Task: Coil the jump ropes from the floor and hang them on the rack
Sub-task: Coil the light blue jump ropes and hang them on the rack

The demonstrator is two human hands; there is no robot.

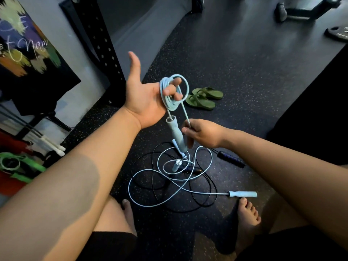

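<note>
At the far left, a green jump rope [17, 162] lies coiled on something red, and two white handles [57, 148] lie near it. Behind them the black rack [102, 44], an upright post with rows of holes, stands against the grey wall.

In the middle, the left hand [145, 99] is raised with the palm up and the thumb stretched out. Its fingers are curled through a small coil of the light blue jump rope [170, 93], so this hand holds the coil. One light blue handle [176, 132] hangs down from the coil, just below the palm. A single strand goes from the coil down to the right hand [204, 134], which pinches it between the thumb and the fingers.

Below both hands, on the dark speckled floor [244, 81], the rest of the light blue rope lies in loose loops, mixed with a black jump rope [209, 196]. The tangle is thick and a little blurred, so I cannot tell which strand belongs to which rope.

Beyond the hands, a pair of green sandals [204, 97] stands on the floor. To the right, a dark handle [231, 159] lies beside the tangle, and a second light blue handle [243, 194] lies just in front of a bare foot [246, 216].
</note>
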